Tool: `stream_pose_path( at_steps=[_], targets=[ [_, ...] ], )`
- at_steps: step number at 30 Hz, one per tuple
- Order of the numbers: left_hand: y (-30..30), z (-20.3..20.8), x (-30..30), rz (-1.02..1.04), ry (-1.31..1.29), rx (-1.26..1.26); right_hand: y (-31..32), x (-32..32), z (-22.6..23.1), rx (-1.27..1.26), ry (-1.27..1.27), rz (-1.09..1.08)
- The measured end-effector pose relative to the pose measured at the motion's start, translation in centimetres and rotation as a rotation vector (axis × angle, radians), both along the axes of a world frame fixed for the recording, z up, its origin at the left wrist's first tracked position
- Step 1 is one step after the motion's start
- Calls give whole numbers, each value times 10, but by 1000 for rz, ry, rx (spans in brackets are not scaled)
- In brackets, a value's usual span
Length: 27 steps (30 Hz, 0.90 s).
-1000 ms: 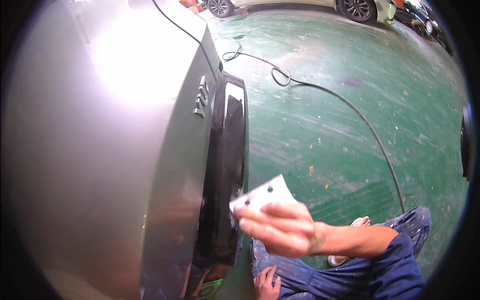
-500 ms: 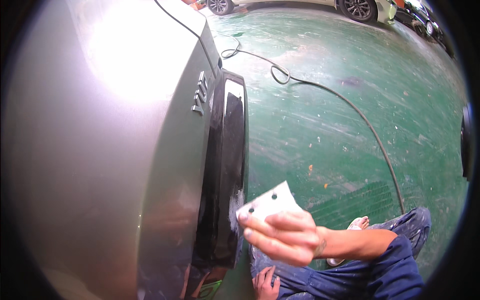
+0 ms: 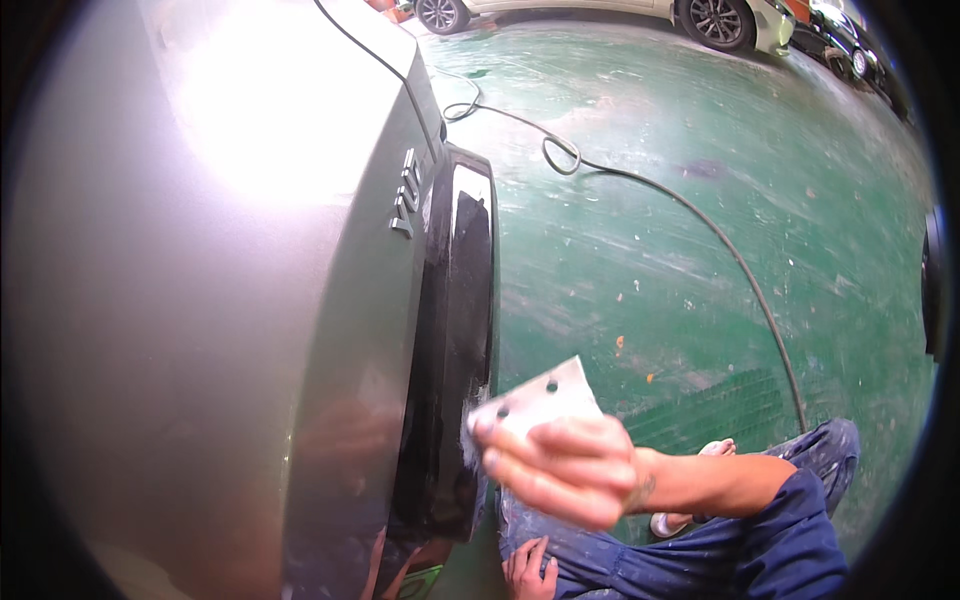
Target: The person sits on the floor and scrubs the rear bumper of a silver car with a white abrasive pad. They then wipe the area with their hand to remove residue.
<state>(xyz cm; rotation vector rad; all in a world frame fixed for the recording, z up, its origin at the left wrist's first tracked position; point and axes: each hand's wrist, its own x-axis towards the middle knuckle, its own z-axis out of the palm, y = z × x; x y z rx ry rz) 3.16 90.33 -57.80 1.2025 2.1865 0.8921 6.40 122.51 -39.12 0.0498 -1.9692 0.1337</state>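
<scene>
A grey car's body panel [image 3: 345, 330] fills the left side, with a glossy black bumper [image 3: 468, 290] along its right edge. My right hand [image 3: 560, 470] is closed on a white sheet of sandpaper [image 3: 545, 392] with two dark holes showing. The fingertips press the sheet's left corner against the bumper's outer edge, beside a whitish scuffed patch [image 3: 480, 395]. Motion blurs the fingers a little. My left hand [image 3: 528, 572] lies on my blue trouser leg at the lower edge, fingers spread and holding nothing.
A dark hose [image 3: 720, 230] loops over the green floor [image 3: 600, 260], right of the bumper, and runs down to my knee [image 3: 835, 440]. A pale car [image 3: 590, 8] stands at the far side, with a darker car [image 3: 845, 40] at the far right.
My right hand and the sandpaper have shifted slightly up and left along the bumper's edge. The car sits slightly further right in view. The left hand stays on the leg.
</scene>
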Motion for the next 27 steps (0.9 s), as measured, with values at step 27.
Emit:
stream_pose_path(
  at_steps=[27],
  targets=[
    [2,10,0,15,-43,-4,17,5,23,13,-99,133]
  ],
)
